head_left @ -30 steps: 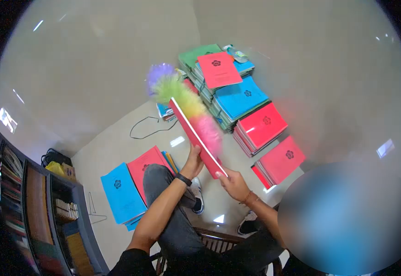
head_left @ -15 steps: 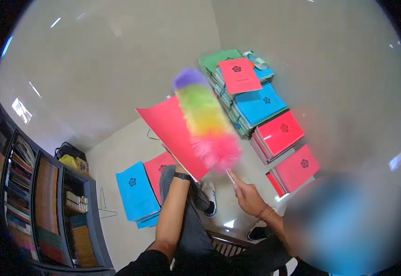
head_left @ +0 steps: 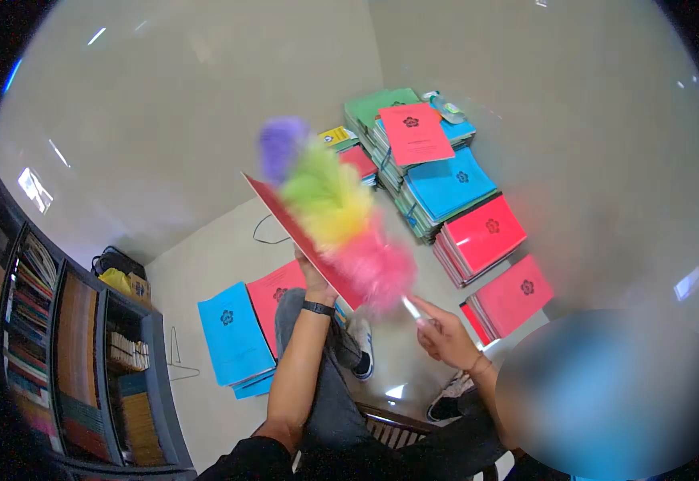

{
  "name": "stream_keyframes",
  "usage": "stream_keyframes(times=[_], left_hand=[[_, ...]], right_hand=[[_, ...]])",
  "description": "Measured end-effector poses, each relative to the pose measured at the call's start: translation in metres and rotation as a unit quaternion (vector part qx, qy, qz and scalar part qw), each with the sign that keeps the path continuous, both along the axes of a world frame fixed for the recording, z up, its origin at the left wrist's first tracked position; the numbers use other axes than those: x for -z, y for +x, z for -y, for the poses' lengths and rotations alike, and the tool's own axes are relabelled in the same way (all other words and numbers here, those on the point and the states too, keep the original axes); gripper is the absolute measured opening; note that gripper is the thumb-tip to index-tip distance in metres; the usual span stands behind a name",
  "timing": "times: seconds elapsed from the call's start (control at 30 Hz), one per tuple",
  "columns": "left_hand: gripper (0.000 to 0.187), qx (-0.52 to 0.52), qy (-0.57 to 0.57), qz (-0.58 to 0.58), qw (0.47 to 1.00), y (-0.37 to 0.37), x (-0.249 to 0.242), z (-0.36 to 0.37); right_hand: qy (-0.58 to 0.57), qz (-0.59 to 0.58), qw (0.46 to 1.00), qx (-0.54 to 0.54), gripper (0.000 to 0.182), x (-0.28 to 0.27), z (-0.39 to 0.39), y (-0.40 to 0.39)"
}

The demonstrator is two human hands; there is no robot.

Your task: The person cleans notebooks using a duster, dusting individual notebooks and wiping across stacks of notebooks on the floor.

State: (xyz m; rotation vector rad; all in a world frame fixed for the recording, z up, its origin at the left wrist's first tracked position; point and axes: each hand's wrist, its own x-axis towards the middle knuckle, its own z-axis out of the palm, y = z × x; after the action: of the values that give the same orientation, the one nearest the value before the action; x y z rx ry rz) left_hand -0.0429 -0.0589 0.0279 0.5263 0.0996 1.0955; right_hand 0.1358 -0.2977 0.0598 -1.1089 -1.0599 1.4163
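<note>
My left hand (head_left: pixel 315 282) grips a red booklet (head_left: pixel 273 207) near its lower edge, a black watch on that wrist. The booklet is tilted steeply, so only a narrow strip of its cover shows. In my right hand (head_left: pixel 448 340) is the white handle of a fluffy rainbow duster (head_left: pixel 337 212), purple at the tip and pink near the handle. The duster lies across the booklet's cover, partly hiding it. Below my left hand, blue booklets (head_left: pixel 235 333) and a pink booklet (head_left: pixel 273 297) rest on the floor.
Stacks of green, blue and red booklets (head_left: pixel 453 180) stand on the floor to the right, with a clear bottle (head_left: pixel 448 107) on top. A filled bookshelf (head_left: pixel 161 385) lines the left side. A wire hanger (head_left: pixel 181 365) is beside it. A blurred patch covers the lower right.
The booklet has turned more edge-on in my left hand. The duster has swung left and its purple tip moved left; my right hand moved slightly right.
</note>
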Motion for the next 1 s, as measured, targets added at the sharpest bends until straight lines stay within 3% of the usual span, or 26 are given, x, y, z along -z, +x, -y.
stream_keyframes(times=[0.03,0.1,0.13,0.17,0.23,0.3,0.33,0.4,0.43,0.5,0.53,0.6,0.63,0.67,0.7,0.73,0.83,0.87,0.97,1.0], left_hand=[[0.083,0.001,-0.005,-0.02,1.0,-0.002,0.009,-0.004],[0.07,0.004,-0.019,-0.082,0.996,-0.001,0.015,-0.008],[0.059,-0.018,-0.037,-0.114,0.993,0.004,0.013,-0.005],[0.061,-0.004,-0.058,-0.095,0.994,0.008,0.012,-0.002],[0.058,0.038,-0.096,-0.048,0.993,0.012,-0.026,0.022],[0.059,0.049,-0.074,-0.033,0.995,0.006,0.0,0.006],[0.06,0.061,-0.051,-0.016,0.997,0.006,0.004,0.004],[0.063,0.04,-0.051,-0.048,0.997,0.009,0.008,0.006],[0.065,0.02,-0.052,-0.084,0.995,0.011,0.006,0.006],[0.068,0.003,-0.049,-0.104,0.993,0.012,0.011,0.0],[0.068,0.032,-0.061,-0.052,0.996,0.012,0.005,0.0],[0.072,0.004,-0.049,-0.047,0.998,0.009,-0.01,0.011],[0.072,0.007,-0.047,-0.049,0.998,0.002,0.006,0.001],[0.073,0.12,0.015,0.035,0.992,-0.01,0.035,-0.019],[0.074,0.23,0.078,0.118,0.963,-0.014,0.05,-0.031],[0.075,-0.001,-0.036,-0.055,0.998,-0.001,0.027,-0.007],[0.086,0.06,-0.006,-0.109,0.992,0.015,0.012,0.001],[0.084,0.085,-0.023,-0.059,0.994,0.014,0.012,0.003],[0.074,0.016,-0.022,-0.06,0.998,0.016,-0.001,0.012],[0.077,-0.013,-0.01,-0.086,0.996,0.016,0.002,0.012]], right_hand=[[-0.001,0.001,1.0,-0.001,0.051,0.007,-0.001,-0.006],[0.154,0.258,0.95,0.08,0.051,0.02,-0.003,-0.015],[0.099,0.182,0.978,0.027,0.05,0.018,0.001,-0.013],[0.098,0.183,0.978,0.028,0.05,0.011,0.004,-0.003],[-0.115,-0.025,0.992,-0.04,0.05,-0.017,0.005,0.02],[-0.091,-0.03,0.995,-0.022,0.051,0.0,-0.003,0.025],[0.034,0.131,0.99,0.04,0.051,0.011,-0.007,0.02],[0.141,0.293,0.942,0.085,0.05,0.017,-0.002,0.006],[0.144,0.294,0.941,0.087,0.05,0.013,-0.001,0.009],[0.016,0.083,0.994,-0.068,0.049,0.0,0.007,0.014],[-0.026,0.023,0.996,-0.079,0.048,-0.007,0.007,0.023],[-0.017,0.055,0.998,-0.039,0.048,-0.007,0.001,0.03],[-0.009,0.09,0.996,0.001,0.049,-0.005,-0.003,0.032],[0.085,0.232,0.966,0.069,0.049,0.004,-0.004,0.024],[0.087,0.234,0.966,0.071,0.049,0.003,-0.002,0.018],[0.099,0.261,0.958,0.063,0.049,0.001,0.002,0.011],[0.115,0.257,0.959,0.017,0.05,0.002,0.009,0.02],[0.018,0.142,0.989,-0.028,0.051,-0.004,0.009,0.031],[-0.049,0.072,0.995,-0.039,0.051,-0.003,0.001,0.038],[0.055,0.173,0.983,0.039,0.05,0.002,-0.002,0.032]])
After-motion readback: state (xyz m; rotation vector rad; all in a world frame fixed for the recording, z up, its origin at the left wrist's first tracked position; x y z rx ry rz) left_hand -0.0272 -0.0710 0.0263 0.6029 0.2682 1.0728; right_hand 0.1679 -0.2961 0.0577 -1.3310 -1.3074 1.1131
